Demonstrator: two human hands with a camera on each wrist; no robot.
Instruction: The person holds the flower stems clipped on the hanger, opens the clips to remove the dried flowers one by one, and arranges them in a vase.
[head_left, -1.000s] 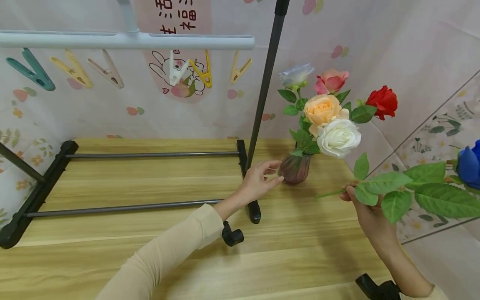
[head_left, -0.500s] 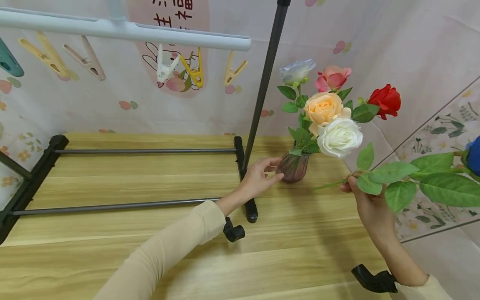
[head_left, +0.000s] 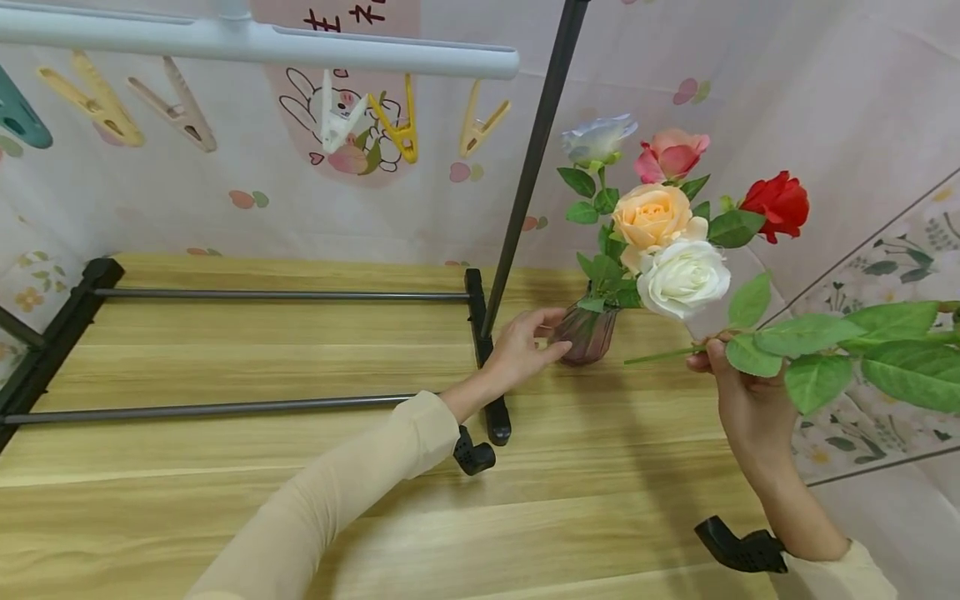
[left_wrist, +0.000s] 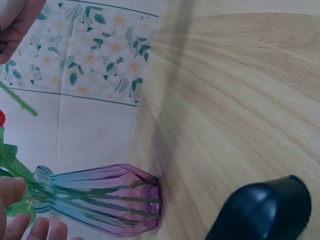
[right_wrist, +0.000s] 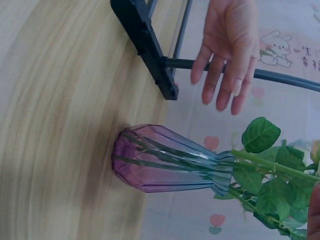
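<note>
A faceted glass vase (head_left: 587, 335), purple low down and bluish at the neck, stands upright with several roses in it: pale blue, pink, peach, white (head_left: 685, 279) and red (head_left: 776, 206). Their stems show through the glass (left_wrist: 105, 197). My left hand (head_left: 522, 350) is just left of the vase, fingers loosely extended; the right wrist view shows this hand (right_wrist: 231, 55) apart from the glass. On the right, my right hand (head_left: 753, 408) pinches the leafy stem (head_left: 663, 356) of the blue rose, its cut end pointing left toward the vase. The blue bloom is out of view now.
A black metal rack (head_left: 495, 383) stands on the wooden table (head_left: 570, 500), its upright pole close behind the left hand. Overhead hangs a pale hanger bar (head_left: 360, 48) with several clothespins (head_left: 476, 121). Black wrist-camera mounts (head_left: 738, 546) jut from both wrists. Patterned curtain cloth lines the back.
The head view has tilted down and turned a little. My right hand has shifted slightly up with the blue rose, whose bloom has left the view. The left hand stays beside the vase.
</note>
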